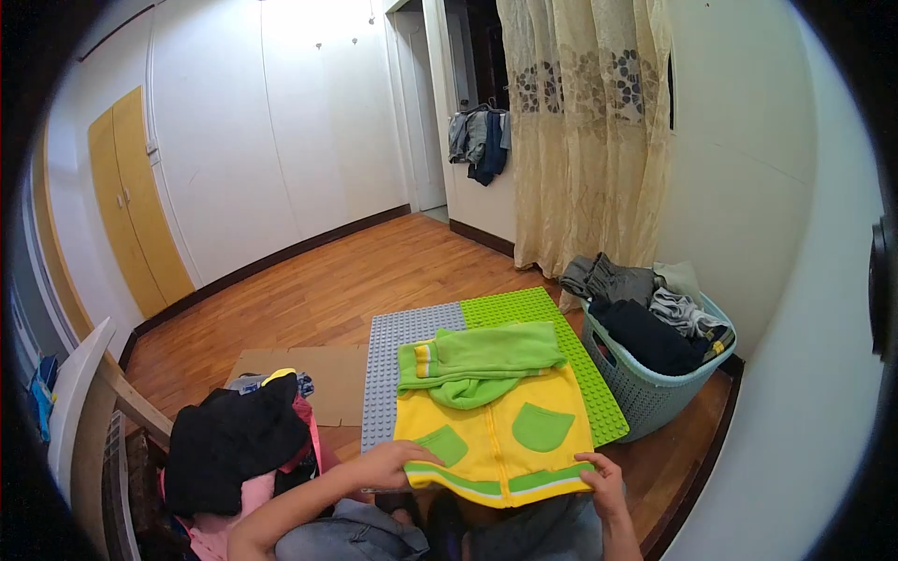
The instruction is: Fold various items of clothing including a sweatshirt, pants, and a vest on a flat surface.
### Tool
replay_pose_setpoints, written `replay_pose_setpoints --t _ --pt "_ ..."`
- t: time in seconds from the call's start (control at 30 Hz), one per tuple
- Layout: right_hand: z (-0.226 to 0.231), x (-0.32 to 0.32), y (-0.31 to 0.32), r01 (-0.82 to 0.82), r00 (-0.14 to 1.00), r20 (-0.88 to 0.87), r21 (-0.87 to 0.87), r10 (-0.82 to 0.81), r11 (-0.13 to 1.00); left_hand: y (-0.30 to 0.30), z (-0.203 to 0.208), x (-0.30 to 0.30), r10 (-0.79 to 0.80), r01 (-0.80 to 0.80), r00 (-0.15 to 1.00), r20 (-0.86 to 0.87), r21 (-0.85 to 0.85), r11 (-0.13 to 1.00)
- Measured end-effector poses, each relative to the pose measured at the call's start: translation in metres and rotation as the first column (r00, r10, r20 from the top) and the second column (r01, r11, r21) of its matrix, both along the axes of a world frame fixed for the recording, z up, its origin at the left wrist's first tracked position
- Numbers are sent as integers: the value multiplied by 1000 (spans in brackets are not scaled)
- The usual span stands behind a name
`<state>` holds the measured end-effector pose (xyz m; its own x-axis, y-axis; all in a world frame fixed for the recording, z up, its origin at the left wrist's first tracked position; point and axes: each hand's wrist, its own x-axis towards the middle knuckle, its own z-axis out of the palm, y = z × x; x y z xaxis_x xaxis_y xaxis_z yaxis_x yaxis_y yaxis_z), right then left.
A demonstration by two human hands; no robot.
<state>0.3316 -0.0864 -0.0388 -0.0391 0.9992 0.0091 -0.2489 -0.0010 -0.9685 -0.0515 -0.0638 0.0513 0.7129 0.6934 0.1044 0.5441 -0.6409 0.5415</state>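
Observation:
A yellow and green zip-up jacket (486, 439) lies front up on a studded grey and green board (412, 327). Its green sleeves are folded across the upper part, and two green pockets show on the yellow front. The striped hem faces me and hangs a little past the board's near edge. At the hem's left corner, my left hand (400, 463) is closed on the cloth, its thumb partly hidden. My right hand (601, 479) pinches the right corner of the hem between thumb and fingers.
On the right stands a light blue-green laundry basket (636, 397) heaped with dark and grey clothes. To my left is a pile of black and pink clothes (234, 444), near a flat cardboard sheet (337, 379). A beige curtain (589, 159) hangs beyond the basket.

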Motion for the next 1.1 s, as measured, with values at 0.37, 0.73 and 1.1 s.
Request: replay_pose_setpoints --t 0.37,0.73,1.1 --pt "92 -6 -15 -128 817 563 387 -124 913 -15 44 -62 265 -132 955 131 -613 779" --pt "133 -50 155 1 755 526 595 -391 803 92 57 -51 651 -240 596 470 -670 702" --pt "27 -69 224 87 371 845 383 -387 920 153 -49 -43 842 -841 536 -59 -124 526"
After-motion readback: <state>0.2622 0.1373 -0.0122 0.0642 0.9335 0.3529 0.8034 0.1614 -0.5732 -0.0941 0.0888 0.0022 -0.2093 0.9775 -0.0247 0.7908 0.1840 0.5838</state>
